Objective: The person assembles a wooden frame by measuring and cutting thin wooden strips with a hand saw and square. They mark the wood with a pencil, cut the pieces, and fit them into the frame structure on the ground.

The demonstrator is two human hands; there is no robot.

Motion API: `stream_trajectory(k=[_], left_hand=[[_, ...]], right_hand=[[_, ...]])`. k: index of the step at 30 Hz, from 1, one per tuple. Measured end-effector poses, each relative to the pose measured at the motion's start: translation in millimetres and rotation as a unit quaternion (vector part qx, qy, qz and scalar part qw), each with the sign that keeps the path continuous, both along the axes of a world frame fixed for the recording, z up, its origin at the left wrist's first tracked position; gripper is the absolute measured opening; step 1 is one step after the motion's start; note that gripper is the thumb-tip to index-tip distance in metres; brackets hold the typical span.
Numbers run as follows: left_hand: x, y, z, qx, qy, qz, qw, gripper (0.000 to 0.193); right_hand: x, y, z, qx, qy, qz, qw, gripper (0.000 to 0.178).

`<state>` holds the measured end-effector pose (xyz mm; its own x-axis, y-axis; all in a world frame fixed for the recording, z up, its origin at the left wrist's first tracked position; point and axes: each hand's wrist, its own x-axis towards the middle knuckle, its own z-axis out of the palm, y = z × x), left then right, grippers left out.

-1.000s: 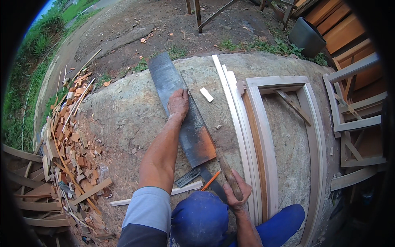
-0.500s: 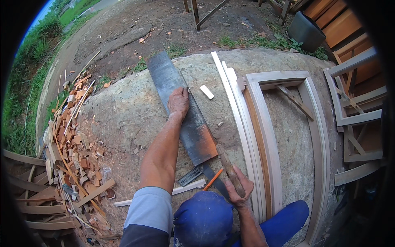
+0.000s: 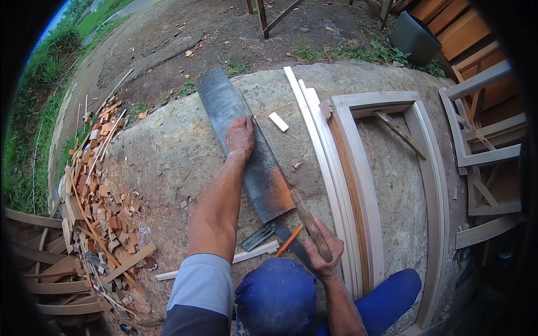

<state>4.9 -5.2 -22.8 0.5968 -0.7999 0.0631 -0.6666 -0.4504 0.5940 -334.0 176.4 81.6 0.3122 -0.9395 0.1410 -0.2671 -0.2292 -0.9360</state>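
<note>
A long, dark flat panel [image 3: 224, 106] lies slanted in front of me, its near end glowing orange-brown, with pale dust on its face. My left hand [image 3: 240, 137] is closed over it, thumb and fingers at its right edge. My right hand [image 3: 327, 252] is wrapped round a worn wooden handle [image 3: 305, 215]. From that handle a thin, dark tool part runs along the panel's right edge; its exact kind is hard to make out. Beside the panel's near end rest a metal square [image 3: 259, 237], an orange pencil [image 3: 289, 241] and a pale wood strip [image 3: 244, 257].
On my right lie long pale wood strips [image 3: 314, 134] and a wooden frame [image 3: 361, 162]; more frames [image 3: 487, 159] stand beyond. A heap of wood offcuts [image 3: 109, 207] spreads at the left. One small white block [image 3: 278, 122] sits right of the panel. A dark bin [image 3: 414, 39] stands far right.
The whole view has shifted slightly, moving the scene a little up and left. Both hands keep their grip, with little visible movement against the panel.
</note>
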Motion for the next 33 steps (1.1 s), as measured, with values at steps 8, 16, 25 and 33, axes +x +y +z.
stream_trajectory(k=[8,16,25,33], left_hand=[[-3,0,3,0.014,0.010,0.021,1.000,0.041],[0,-1,-7,-0.024,-0.008,0.007,1.000,0.043],[0,-1,-2,-0.006,0.001,-0.003,1.000,0.043],[-1,0,4,0.009,-0.008,0.000,1.000,0.042]], right_hand=[[-3,7,2,0.060,-0.015,-0.012,0.998,0.053],[-1,9,-13,0.015,-0.003,-0.021,1.000,0.055],[-4,18,4,-0.034,0.019,-0.005,0.999,0.056],[-9,17,3,-0.017,0.027,-0.004,0.999,0.055]])
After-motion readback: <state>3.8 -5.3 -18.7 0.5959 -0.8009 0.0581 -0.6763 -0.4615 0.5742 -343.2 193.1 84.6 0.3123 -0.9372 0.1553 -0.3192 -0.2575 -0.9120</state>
